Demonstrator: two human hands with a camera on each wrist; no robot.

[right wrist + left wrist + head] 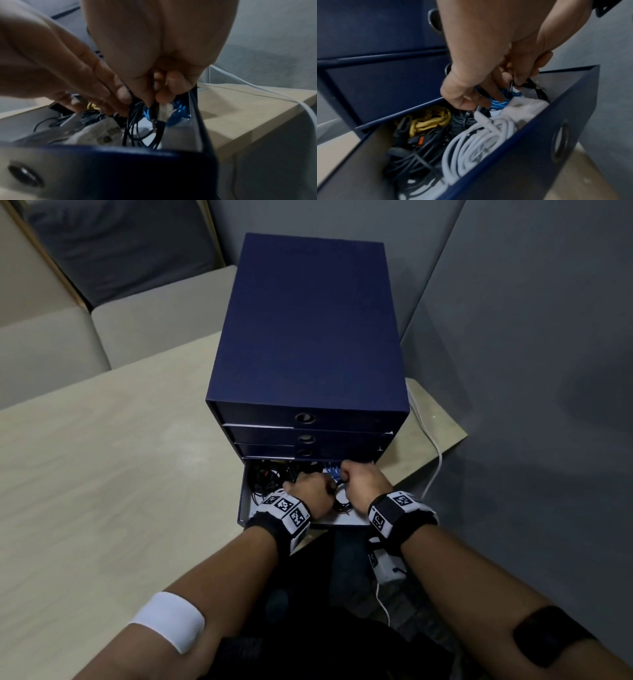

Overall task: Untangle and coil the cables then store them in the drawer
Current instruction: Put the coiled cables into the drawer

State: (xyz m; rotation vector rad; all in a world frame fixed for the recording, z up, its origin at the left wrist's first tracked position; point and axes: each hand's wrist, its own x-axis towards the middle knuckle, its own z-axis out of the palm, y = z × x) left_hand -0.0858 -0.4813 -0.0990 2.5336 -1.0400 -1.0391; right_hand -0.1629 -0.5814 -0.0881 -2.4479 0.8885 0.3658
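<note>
The bottom drawer (244, 501) of a dark blue drawer unit (308, 330) is pulled out, and both hands reach into it. My left hand (308, 486) and right hand (352, 479) meet over the drawer's right half. Both pinch a thin black cable (130, 129) whose loops hang down, with a jack plug (153, 123) at its end. Under the fingers lies a blue cable (500, 104). A white coil (479, 142), black cables (412, 159) and a yellow cable (433, 120) also fill the drawer (539, 135).
The unit stands on a pale wooden table (102, 474), with its three upper drawers (305, 436) closed. A white cord (432, 446) runs over the table's right edge beside the unit. Grey partition walls close in behind and to the right.
</note>
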